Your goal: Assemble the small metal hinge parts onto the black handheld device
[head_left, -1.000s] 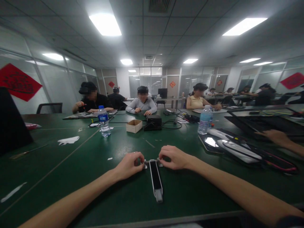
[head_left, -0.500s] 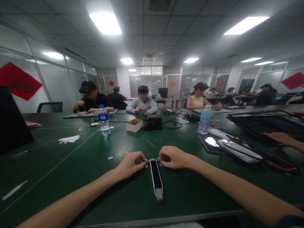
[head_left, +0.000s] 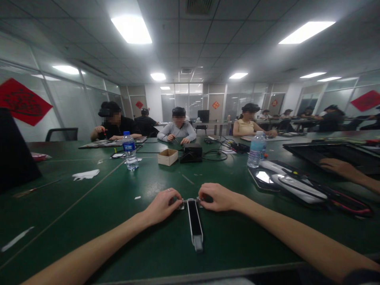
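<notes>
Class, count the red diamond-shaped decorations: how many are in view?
5: a large left decoration, a large right decoration, and, across the back, a small left one, middle one, right one. More may be hidden.

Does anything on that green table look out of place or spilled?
Slightly: a crumpled white tissue-like piece and a small white scrap lie loose left of the left hand, looking like litter. No spill is evident.

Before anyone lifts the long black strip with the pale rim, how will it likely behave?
The strip is probably stiff, since it runs straight without visible sagging. Its long, flattish shape suggests it would slide on the green table rather than roll.
</notes>
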Tool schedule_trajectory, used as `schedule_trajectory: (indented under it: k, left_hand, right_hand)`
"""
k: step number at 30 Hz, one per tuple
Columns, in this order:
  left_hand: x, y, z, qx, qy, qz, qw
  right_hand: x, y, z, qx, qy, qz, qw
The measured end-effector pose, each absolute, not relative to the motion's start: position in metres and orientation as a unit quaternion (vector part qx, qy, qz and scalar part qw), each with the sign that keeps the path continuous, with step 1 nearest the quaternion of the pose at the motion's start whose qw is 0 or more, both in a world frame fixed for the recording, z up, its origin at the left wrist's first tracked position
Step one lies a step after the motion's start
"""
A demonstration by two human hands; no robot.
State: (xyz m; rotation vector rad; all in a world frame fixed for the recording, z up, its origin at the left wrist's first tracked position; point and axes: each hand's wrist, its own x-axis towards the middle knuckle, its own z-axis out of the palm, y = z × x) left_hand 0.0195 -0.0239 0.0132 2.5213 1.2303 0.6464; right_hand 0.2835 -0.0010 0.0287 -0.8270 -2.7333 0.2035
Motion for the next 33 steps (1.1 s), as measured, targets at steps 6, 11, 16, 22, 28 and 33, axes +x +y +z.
schedule_trajectory:
  k: [6, 11, 16, 22, 28, 33]
  left_hand:
    - [0.020, -0.021, 0.011, 0.873, 0.412, 0.227, 0.131]
    - [0.018, -0.019, 0.007, 0.865, 0.424, 0.230, 0.140]
    - [0.020, -0.022, 0.009, 0.859, 0.438, 0.232, 0.131]
    - [0.020, -0.025, 0.014, 0.866, 0.426, 0.220, 0.138]
    - [0.017, -0.018, 0.005, 0.873, 0.406, 0.243, 0.116]
    - [0.017, -0.017, 0.002, 0.872, 0.401, 0.258, 0.111]
  right_hand:
    - [0.283, -0.001, 0.027, -0.280, -0.947, 0.059, 0.149]
    - [0.283, -0.001, 0.028, -0.283, -0.945, 0.069, 0.148]
    - [0.284, 0.001, 0.026, -0.280, -0.946, 0.068, 0.149]
    - [0.284, -0.001, 0.028, -0.288, -0.945, 0.073, 0.140]
    - [0.283, -0.001, 0.028, -0.286, -0.945, 0.069, 0.144]
    - [0.284, 0.003, 0.023, -0.274, -0.948, 0.058, 0.153]
